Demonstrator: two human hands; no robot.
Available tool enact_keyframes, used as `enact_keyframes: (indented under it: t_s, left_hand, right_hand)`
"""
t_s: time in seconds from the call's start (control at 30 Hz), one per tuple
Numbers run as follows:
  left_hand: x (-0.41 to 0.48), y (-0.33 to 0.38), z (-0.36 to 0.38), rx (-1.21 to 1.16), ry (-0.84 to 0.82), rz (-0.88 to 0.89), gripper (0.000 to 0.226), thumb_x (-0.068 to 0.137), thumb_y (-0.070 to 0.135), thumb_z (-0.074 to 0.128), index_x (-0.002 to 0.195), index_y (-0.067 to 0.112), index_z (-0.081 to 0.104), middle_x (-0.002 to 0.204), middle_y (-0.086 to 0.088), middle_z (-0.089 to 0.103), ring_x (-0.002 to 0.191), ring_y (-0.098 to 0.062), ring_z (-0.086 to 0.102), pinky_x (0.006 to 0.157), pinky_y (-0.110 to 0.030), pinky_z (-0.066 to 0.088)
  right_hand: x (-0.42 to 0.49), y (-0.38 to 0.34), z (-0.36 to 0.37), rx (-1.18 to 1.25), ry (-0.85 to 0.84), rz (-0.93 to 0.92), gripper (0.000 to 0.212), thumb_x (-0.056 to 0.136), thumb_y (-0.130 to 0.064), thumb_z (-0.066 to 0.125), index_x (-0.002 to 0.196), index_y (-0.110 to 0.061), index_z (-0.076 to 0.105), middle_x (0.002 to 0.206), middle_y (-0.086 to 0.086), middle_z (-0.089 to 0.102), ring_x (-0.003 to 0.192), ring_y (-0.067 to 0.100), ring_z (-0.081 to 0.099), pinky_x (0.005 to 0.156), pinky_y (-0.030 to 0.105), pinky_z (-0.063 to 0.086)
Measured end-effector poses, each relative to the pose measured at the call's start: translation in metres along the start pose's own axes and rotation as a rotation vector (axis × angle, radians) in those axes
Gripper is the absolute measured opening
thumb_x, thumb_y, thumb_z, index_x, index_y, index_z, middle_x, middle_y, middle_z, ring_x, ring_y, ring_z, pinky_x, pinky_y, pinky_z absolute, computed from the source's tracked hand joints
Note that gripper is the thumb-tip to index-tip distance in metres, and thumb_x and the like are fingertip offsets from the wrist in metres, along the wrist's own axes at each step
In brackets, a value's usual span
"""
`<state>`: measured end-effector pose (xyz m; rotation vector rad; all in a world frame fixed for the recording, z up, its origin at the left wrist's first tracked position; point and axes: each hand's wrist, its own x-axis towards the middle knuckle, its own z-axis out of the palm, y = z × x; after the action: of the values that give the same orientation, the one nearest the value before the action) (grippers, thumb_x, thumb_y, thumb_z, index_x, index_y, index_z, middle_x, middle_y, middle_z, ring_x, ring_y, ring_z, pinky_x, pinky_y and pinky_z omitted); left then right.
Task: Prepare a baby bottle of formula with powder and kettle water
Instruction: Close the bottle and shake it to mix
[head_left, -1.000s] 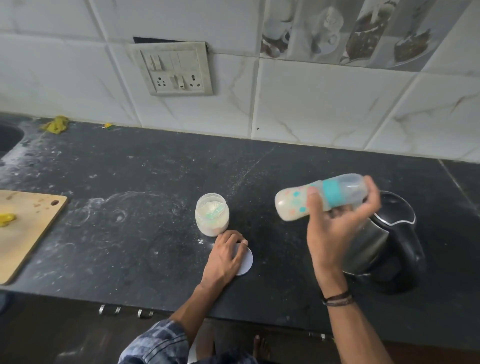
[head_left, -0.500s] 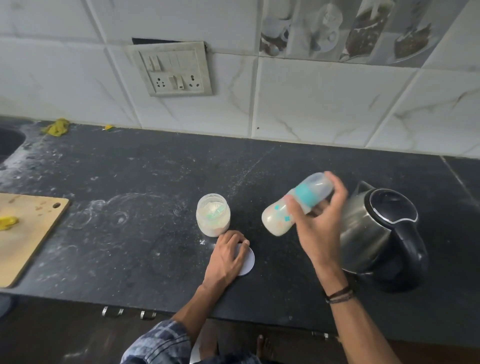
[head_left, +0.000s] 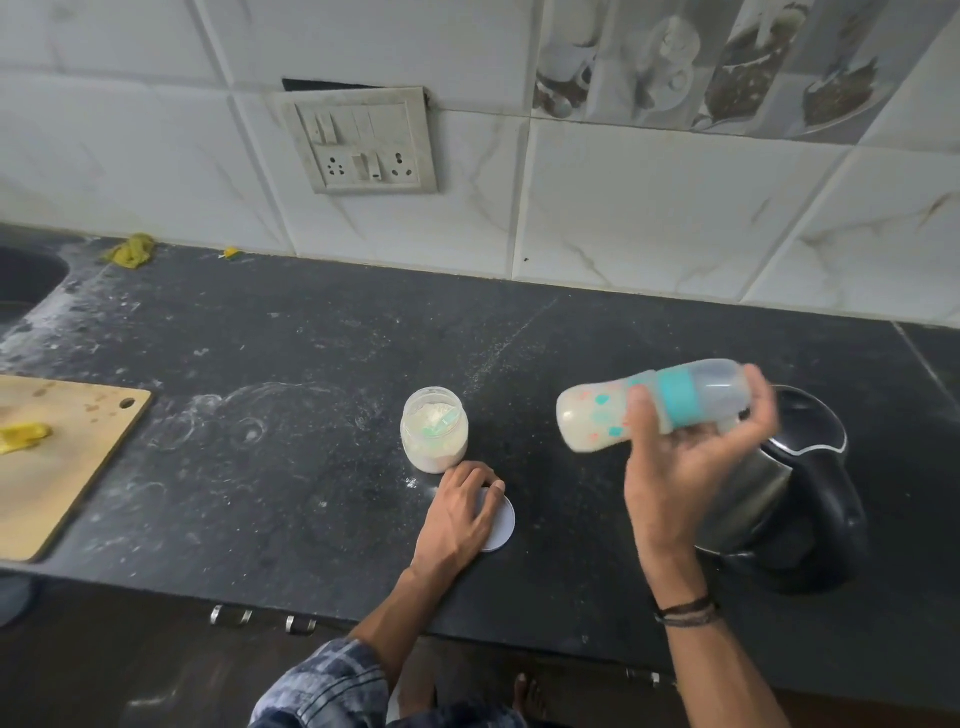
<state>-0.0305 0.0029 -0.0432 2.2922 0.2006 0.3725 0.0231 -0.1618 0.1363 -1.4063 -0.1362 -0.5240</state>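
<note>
While the left hand (head_left: 457, 514) hasn't budged, lying palm-down w/ loose fingers on the white lid (head_left: 504, 525) flat on the worktop (head_left: 311, 364), the right hand (head_left: 685, 467) has swung the baby bottle (head_left: 597, 415) up since half a sec ago. Back then it pointed base-down toward the jar; now it's nearly level in the air, base to the left, capped end to the right over the kettle (head_left: 795, 499), approx. as it was a sec ago. The right hand grasps it round the middle, thumb in front by the teal ring, fingers curled behind the clear cap and blurred. Milky liquid shows inside the bottle. The right hand & bottle now hide part of the kettle's lid, which was in plain sight before. The open powder jar (head_left: 434, 430), a teal scoop (head_left: 439, 423) in it, stands just beyond the left hand, well apart from the bottle. Dark wristbands (head_left: 685, 610) on the right wrist, checked sleeve (head_left: 332, 686) on the left arm. Far left: wooden cutting board (head_left: 57, 462) w/ a yellow scrap (head_left: 23, 435) on it, sink (head_left: 21, 280) edge, yellow cloth (head_left: 130, 250) by the wall. Switch plate (head_left: 363, 140) on the tiles. White dusty smears across the worktop.
</note>
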Motion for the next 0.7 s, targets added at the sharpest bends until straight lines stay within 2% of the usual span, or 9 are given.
enact_keyframes:
  t_s: [0.07, 0.13, 0.2, 0.23, 0.37, 0.43, 0.57, 0.63, 0.7]
  left_hand:
    - [0.0, -0.001, 0.0, 0.001, 0.001, 0.002, 0.011, 0.102, 0.015, 0.056, 0.097, 0.015, 0.065, 0.104, 0.014, 0.058, 0.105, -0.004, 0.047, 0.098, -0.005, 0.026]
    - [0.0, -0.001, 0.001, 0.001, -0.003, 0.0, 0.011, 0.103, 0.017, 0.056, 0.098, 0.015, 0.065, 0.105, 0.013, 0.058, 0.106, -0.005, 0.047, 0.098, -0.005, 0.026]
    - [0.0, -0.003, 0.001, -0.005, 0.0, -0.009, 0.01, 0.103, 0.019, 0.056, 0.099, 0.016, 0.066, 0.107, 0.012, 0.058, 0.105, -0.005, 0.048, 0.097, -0.005, 0.027]
    - [0.0, -0.003, 0.001, -0.01, -0.002, -0.014, 0.01, 0.103, 0.019, 0.056, 0.1, 0.017, 0.066, 0.107, 0.012, 0.058, 0.105, -0.005, 0.048, 0.097, -0.004, 0.027]
    - [0.0, -0.002, 0.001, -0.009, 0.001, -0.014, 0.01, 0.103, 0.018, 0.056, 0.1, 0.016, 0.066, 0.107, 0.013, 0.057, 0.106, -0.003, 0.047, 0.097, -0.004, 0.026]
    - [0.001, -0.003, 0.002, -0.002, 0.003, -0.008, 0.011, 0.103, 0.018, 0.056, 0.099, 0.016, 0.066, 0.107, 0.012, 0.058, 0.106, -0.003, 0.047, 0.098, -0.004, 0.026]
    - [0.0, -0.008, 0.004, 0.011, 0.004, -0.007, 0.011, 0.103, 0.02, 0.056, 0.1, 0.017, 0.066, 0.11, 0.009, 0.06, 0.107, -0.007, 0.049, 0.098, -0.005, 0.027]
    - [0.0, -0.007, 0.005, 0.005, -0.002, -0.006, 0.011, 0.103, 0.02, 0.056, 0.099, 0.018, 0.066, 0.109, 0.009, 0.061, 0.107, -0.008, 0.05, 0.099, -0.006, 0.028]
    - [0.001, -0.006, 0.005, 0.006, -0.005, -0.008, 0.01, 0.102, 0.018, 0.056, 0.098, 0.017, 0.066, 0.109, 0.008, 0.061, 0.107, -0.008, 0.05, 0.099, -0.007, 0.028]
  right_hand:
    - [0.002, 0.0, 0.0, 0.007, 0.066, -0.046, 0.078, 0.088, -0.002, 0.07, 0.146, -0.005, 0.017, 0.14, 0.024, 0.047, 0.108, 0.006, 0.066, 0.085, 0.02, 0.057]
    - [0.006, 0.011, -0.001, -0.064, -0.031, 0.002, 0.081, 0.088, -0.001, 0.073, 0.148, -0.005, 0.019, 0.137, 0.006, 0.049, 0.108, 0.004, 0.066, 0.085, 0.021, 0.057]
    - [0.002, 0.025, -0.003, -0.187, -0.275, 0.115, 0.082, 0.084, -0.009, 0.083, 0.146, -0.019, 0.031, 0.126, -0.019, 0.055, 0.103, 0.008, 0.068, 0.083, 0.027, 0.058]
    - [-0.002, 0.029, -0.006, -0.188, -0.307, 0.151, 0.08, 0.083, -0.012, 0.085, 0.144, -0.023, 0.034, 0.124, -0.02, 0.056, 0.103, 0.011, 0.069, 0.083, 0.029, 0.059]
    - [-0.009, 0.01, 0.001, -0.015, -0.034, 0.104, 0.078, 0.089, 0.006, 0.072, 0.148, -0.003, 0.022, 0.13, -0.002, 0.051, 0.107, 0.004, 0.067, 0.083, 0.018, 0.057]
    - [-0.003, 0.009, 0.0, -0.017, 0.024, 0.044, 0.077, 0.09, 0.006, 0.068, 0.148, 0.001, 0.018, 0.135, 0.006, 0.047, 0.106, 0.0, 0.066, 0.083, 0.017, 0.056]
    - [0.006, 0.024, -0.006, -0.204, -0.355, 0.171, 0.079, 0.085, -0.013, 0.082, 0.145, -0.025, 0.033, 0.122, -0.022, 0.057, 0.101, 0.013, 0.069, 0.082, 0.033, 0.061]
    - [0.003, 0.02, -0.009, -0.151, -0.266, 0.142, 0.079, 0.085, -0.008, 0.082, 0.145, -0.024, 0.032, 0.126, -0.017, 0.055, 0.103, 0.011, 0.069, 0.082, 0.027, 0.059]
    - [0.002, 0.008, -0.003, -0.021, -0.053, 0.086, 0.078, 0.089, 0.002, 0.074, 0.147, -0.013, 0.025, 0.134, 0.002, 0.052, 0.105, 0.005, 0.067, 0.083, 0.019, 0.056]
